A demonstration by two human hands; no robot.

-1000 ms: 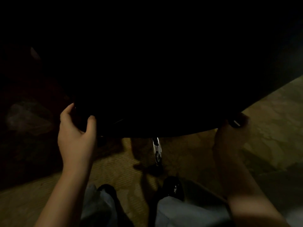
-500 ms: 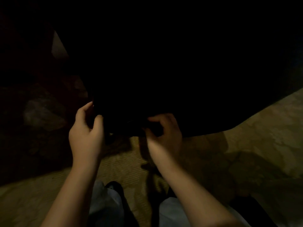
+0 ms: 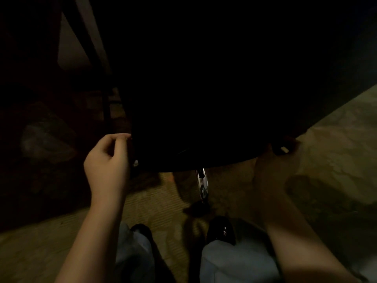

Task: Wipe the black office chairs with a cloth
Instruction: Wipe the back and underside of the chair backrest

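The black chair (image 3: 204, 88) fills the picture from centre up to 12 o'clock, a dark mass with little detail. Its lower rim faces the person and runs broadly from 9 o'clock to 3 o'clock, then climbs toward 2 o'clock on the right. The hands are well apart, one at each end of that rim. The left hand (image 3: 108, 160) sits at the left edge with curled fingers (image 3: 122, 137) touching it; the darkness hides whether they actually hold it. The right hand (image 3: 273, 166), in shadow, grips the rim's right end. No cloth can be made out. Below the rim, toward 6 o'clock, a chrome leg (image 3: 202, 183) drops to a dark caster (image 3: 196, 208), just ahead of the person's black shoe (image 3: 221, 229). Open tan patterned carpet (image 3: 336, 160) lies at 3 to 4 o'clock. At 9 to 11 o'clock the room is dim and crowded, with a pale slanted bar (image 3: 89, 27).
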